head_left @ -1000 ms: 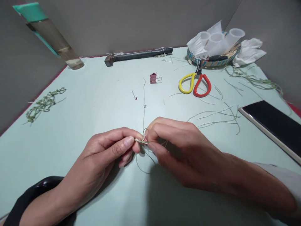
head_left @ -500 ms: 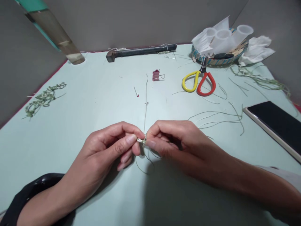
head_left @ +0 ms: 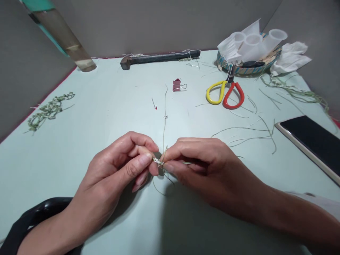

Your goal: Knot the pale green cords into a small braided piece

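Observation:
Between my two hands is a small piece of green and white knotted cord (head_left: 158, 161). My left hand (head_left: 122, 164) pinches its left end between thumb and a finger, with the index finger raised off it. My right hand (head_left: 198, 161) pinches the right end with thumb and index finger, which hide part of it. One thin green strand (head_left: 164, 127) runs from the piece away from me across the table, with a small knot partway along. Other loose strands (head_left: 159, 191) curl below my fingers toward me.
Scissors (head_left: 225, 94) with yellow and red handles, a binder clip (head_left: 176, 85) and a pin (head_left: 154, 104) lie beyond my hands. A phone (head_left: 313, 141) is at right, knotted cord (head_left: 49, 111) at left. Behind are a metal bar (head_left: 162, 57), a basket (head_left: 249, 70) and a tall bottle (head_left: 63, 35).
My left index finger has lifted away from the knotted cord. My left hand has shifted slightly left, and the piece has turned a little in my fingers. The right hand still pinches it.

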Tool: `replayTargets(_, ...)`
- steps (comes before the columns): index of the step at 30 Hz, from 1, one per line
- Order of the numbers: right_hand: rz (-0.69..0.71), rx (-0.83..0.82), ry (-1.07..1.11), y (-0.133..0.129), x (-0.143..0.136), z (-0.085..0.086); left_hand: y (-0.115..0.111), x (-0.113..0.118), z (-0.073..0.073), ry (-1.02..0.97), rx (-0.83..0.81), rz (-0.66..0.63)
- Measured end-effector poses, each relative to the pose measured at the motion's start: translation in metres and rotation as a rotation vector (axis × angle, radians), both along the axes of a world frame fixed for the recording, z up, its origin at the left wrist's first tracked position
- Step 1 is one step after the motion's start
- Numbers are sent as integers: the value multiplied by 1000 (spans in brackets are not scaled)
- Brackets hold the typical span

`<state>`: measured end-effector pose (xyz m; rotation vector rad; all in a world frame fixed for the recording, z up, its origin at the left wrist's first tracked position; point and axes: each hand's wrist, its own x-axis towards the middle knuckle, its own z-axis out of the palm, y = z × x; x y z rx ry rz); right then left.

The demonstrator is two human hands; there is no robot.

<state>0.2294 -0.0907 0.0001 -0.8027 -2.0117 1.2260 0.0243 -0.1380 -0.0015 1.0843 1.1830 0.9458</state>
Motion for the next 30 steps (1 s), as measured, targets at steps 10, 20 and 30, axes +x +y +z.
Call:
replayTargets(10,-7,-92,24,-1,3,-1,-1,2,8,281,103,-7)
replayTargets(20,69,-172,-61,6,8,-1,0,2,4,192,33,-34)
replayTargets(30,43,212,-97,3,3,-10,4,6,5,298,90,14)
